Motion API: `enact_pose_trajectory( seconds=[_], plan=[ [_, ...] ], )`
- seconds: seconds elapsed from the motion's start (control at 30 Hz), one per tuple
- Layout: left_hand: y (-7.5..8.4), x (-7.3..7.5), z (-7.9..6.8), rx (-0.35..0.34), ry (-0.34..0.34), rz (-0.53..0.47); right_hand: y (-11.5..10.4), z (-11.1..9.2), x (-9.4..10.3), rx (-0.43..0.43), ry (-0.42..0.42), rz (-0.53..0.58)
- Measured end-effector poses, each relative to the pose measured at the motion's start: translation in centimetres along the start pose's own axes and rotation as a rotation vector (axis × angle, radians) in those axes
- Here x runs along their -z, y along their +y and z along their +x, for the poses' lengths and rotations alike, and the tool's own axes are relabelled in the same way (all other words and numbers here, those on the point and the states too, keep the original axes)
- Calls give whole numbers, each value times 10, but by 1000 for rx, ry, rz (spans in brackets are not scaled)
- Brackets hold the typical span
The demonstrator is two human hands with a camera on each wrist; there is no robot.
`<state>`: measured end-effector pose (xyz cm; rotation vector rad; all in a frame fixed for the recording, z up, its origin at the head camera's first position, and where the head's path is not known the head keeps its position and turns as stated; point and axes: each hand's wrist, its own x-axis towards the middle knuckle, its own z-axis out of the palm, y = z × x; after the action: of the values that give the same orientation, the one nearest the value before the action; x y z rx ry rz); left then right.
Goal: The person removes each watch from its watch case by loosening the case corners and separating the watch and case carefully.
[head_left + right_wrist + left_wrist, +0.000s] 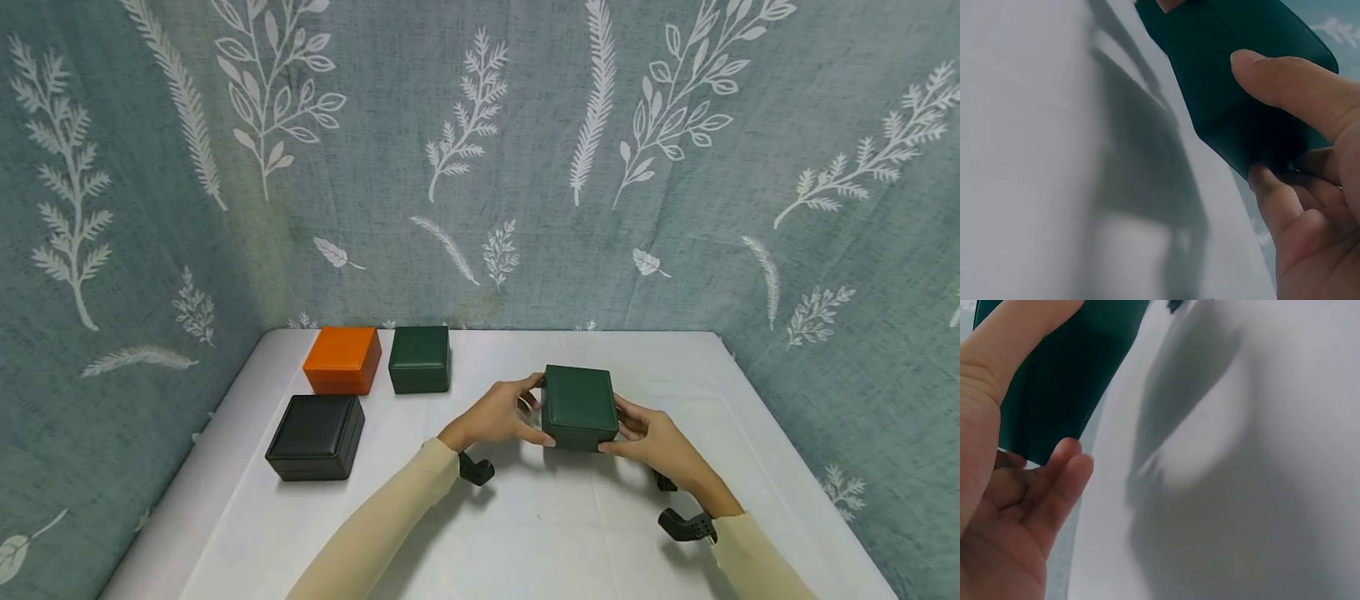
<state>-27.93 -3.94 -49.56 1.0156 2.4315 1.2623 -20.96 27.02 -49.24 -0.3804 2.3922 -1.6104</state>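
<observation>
Both hands hold a dark green square box (pixel 579 400) between them, right of the middle of the table. My left hand (pixel 498 412) grips its left side, thumb at the near corner and fingers toward the back. On the opposite side my right hand (pixel 654 437) grips it the same way. From the left wrist, the green box (pixel 1066 381) shows between thumb and fingers, its shadow apart from it on the white cloth. The right wrist view has the thumb pressed on a face of the box (pixel 1222 94), fingertips at its lower edge.
On the table's left stand an orange box (pixel 342 358), a smaller-looking green box (pixel 420 358) beside it, and a black box (pixel 315 435) in front. A white cloth (pixel 525 542) covers the table. Leaf-patterned fabric (pixel 480 250) walls the back and both sides.
</observation>
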Motion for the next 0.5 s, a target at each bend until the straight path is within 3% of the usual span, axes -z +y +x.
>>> enact_pose_trajectory(
  seconds=[0.3, 0.5],
  plan=[
    [8, 1, 48, 33, -40, -33, 7, 13, 34, -6, 7, 19],
    [4, 1, 74, 85, -12, -118, 14, 38, 53, -2, -33, 78]
  ],
)
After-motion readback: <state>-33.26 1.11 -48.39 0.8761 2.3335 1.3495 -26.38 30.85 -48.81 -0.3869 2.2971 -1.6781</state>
